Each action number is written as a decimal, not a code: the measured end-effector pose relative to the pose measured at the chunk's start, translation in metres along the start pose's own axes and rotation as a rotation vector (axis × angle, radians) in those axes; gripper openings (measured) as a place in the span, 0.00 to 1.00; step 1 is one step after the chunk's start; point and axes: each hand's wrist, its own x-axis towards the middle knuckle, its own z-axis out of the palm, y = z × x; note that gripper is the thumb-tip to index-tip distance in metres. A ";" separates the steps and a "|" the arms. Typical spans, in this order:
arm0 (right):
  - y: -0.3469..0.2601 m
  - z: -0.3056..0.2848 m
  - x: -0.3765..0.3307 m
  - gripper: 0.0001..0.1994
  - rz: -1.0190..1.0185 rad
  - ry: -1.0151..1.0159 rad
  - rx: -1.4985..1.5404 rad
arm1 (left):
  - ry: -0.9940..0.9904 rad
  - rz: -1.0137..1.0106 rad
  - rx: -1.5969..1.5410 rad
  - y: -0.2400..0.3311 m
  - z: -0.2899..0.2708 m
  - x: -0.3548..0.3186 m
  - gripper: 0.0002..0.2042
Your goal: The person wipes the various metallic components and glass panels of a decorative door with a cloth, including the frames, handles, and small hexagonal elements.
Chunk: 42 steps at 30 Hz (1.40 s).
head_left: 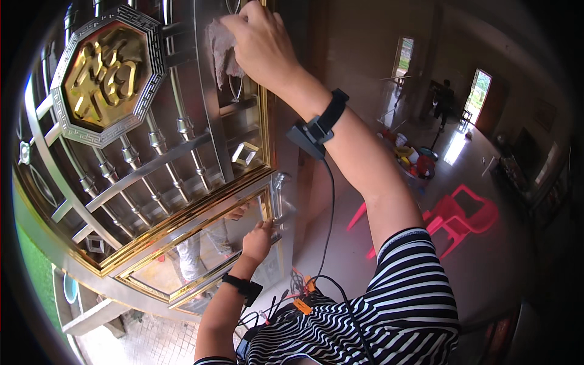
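A large metal door (213, 176) with gold trim and silver bars stands before me on the left. My right hand (264, 45) is raised high, closed on a crumpled greyish-pink cloth (222, 52). The cloth hangs against the narrow panel along the door's edge. Lower down, my left hand (257, 242) is closed at the bottom end of the silver door handle (281, 191). An octagonal plaque (108, 76) with a raised gold character sits among the bars, left of the cloth. Below it, a mirror-like panel (207, 243) reflects a hand and light trousers.
Behind the door's edge lies a room with a shiny floor. A red plastic chair (459, 216) stands there, with basins and buckets (413, 159) farther back. A black cable (331, 213) hangs from my right wrist strap. Tiled ground (158, 340) shows below the door.
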 end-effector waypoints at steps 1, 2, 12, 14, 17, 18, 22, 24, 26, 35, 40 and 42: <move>0.006 -0.004 0.007 0.08 0.057 0.042 -0.081 | 0.015 0.019 -0.005 -0.003 0.004 0.000 0.13; 0.009 -0.005 0.016 0.07 0.108 0.090 -0.152 | 0.018 0.014 -0.003 -0.002 0.004 0.000 0.13; 0.027 -0.030 0.063 0.05 0.087 0.031 -0.064 | -0.058 0.032 -0.054 0.008 0.001 -0.002 0.14; 0.027 -0.031 0.067 0.06 -0.062 0.040 -0.196 | -0.051 0.016 -0.056 0.006 0.001 -0.004 0.15; 0.018 -0.037 0.070 0.08 -0.056 -0.119 -0.293 | -0.042 0.023 -0.070 0.005 0.000 -0.003 0.15; 0.013 -0.039 0.069 0.08 -0.059 -0.210 -0.369 | -0.059 0.015 -0.070 0.005 -0.001 -0.002 0.15; 0.014 -0.029 0.044 0.13 -0.068 -0.199 -0.316 | -0.078 0.021 -0.026 0.009 -0.008 -0.007 0.15; 0.025 -0.026 0.033 0.10 -0.021 -0.149 -0.235 | -0.069 0.030 -0.027 0.011 -0.008 -0.006 0.15; 0.031 -0.028 0.026 0.16 0.032 -0.129 -0.157 | -0.070 0.049 -0.028 0.011 -0.003 -0.006 0.15; 0.012 -0.018 -0.032 0.16 -0.016 -0.077 -0.248 | -0.030 0.040 -0.013 -0.004 0.009 0.001 0.14; -0.007 -0.023 -0.088 0.07 -0.118 -0.162 -0.266 | -0.005 0.027 -0.052 0.001 0.006 0.004 0.14; -0.022 -0.023 -0.112 0.06 -0.112 -0.201 -0.187 | -0.004 0.002 -0.044 0.000 0.004 -0.001 0.14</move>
